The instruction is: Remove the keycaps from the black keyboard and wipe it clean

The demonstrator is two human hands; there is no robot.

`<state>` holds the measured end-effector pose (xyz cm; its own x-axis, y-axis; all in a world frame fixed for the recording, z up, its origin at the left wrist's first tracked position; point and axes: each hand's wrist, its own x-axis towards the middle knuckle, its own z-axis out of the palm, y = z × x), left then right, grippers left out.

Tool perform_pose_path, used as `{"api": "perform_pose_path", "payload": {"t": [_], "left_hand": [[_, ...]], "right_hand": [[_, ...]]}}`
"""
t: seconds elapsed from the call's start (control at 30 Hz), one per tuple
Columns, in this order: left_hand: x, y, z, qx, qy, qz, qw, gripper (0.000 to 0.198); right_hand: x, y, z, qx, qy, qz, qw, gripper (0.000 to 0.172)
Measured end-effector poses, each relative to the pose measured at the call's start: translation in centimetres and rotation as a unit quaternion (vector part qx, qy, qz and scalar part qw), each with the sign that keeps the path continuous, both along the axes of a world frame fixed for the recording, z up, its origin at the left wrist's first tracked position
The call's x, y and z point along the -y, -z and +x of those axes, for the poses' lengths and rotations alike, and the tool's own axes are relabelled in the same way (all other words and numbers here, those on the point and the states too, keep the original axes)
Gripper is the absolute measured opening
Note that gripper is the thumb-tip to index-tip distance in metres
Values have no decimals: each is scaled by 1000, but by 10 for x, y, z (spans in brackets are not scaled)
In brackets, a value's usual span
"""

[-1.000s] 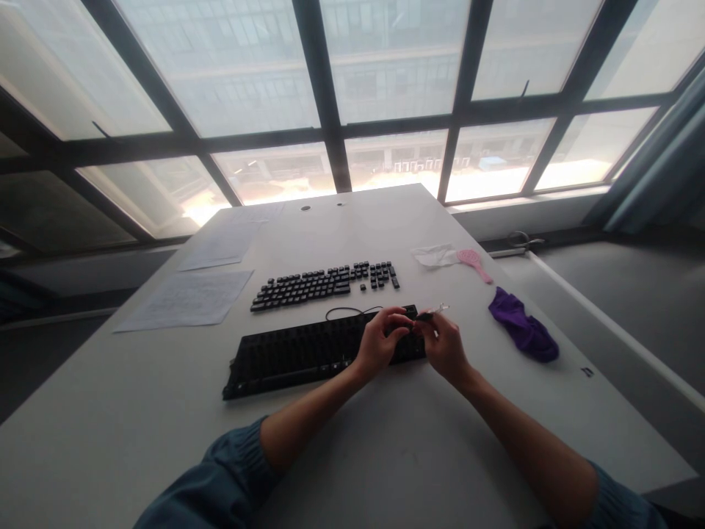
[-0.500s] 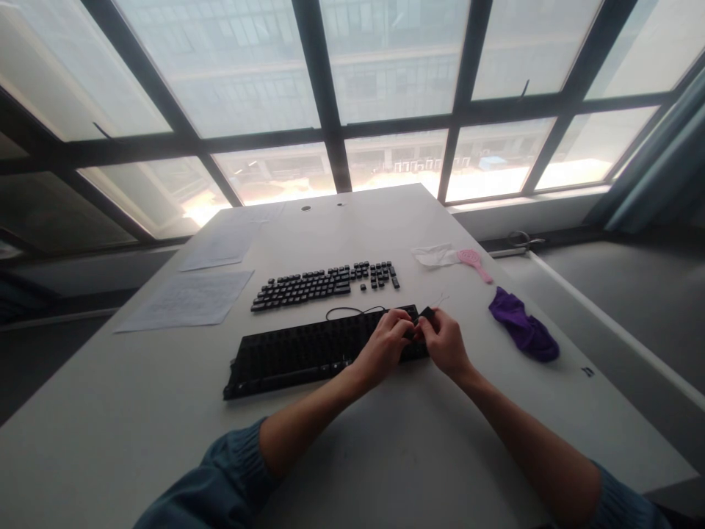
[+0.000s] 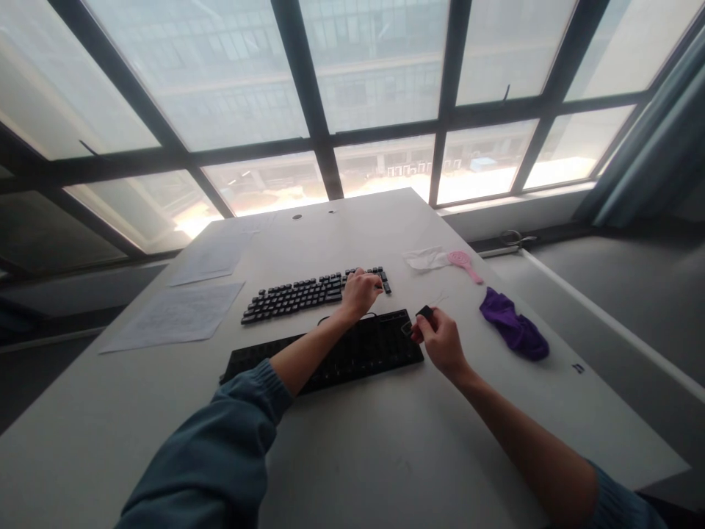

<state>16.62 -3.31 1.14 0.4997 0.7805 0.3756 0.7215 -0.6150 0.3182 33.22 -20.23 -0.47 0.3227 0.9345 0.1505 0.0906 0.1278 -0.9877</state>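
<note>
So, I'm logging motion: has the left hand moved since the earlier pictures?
Yes, the left hand moved forward, from the keyboard base to the keycaps beyond.

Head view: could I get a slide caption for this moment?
Left hand at the rows of keycaps, right hand holding a small black object beside the keyboard.

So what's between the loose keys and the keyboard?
In the head view, a thin black cable lies on the table between keys and keyboard; the left arm partly hides it.
</note>
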Motion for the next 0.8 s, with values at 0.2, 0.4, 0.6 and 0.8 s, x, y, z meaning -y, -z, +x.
{"api": "perform_pose_path", "payload": {"t": [0.2, 0.4, 0.6, 0.8], "left_hand": [[-5, 18, -3, -32, 0, 14, 999, 3], [-8, 19, -2, -39, -1, 24, 999, 7], [-9, 23, -3, -31, -27, 29, 999, 4], [-10, 17, -5, 5, -35, 10, 999, 12]], "right_hand": [[-1, -3, 3, 1, 1, 13, 1000, 26], [0, -1, 1, -9, -11, 12, 1000, 28], [0, -2, 2, -6, -13, 19, 1000, 30], [-2, 2, 4, -4, -19, 20, 1000, 29]]}}
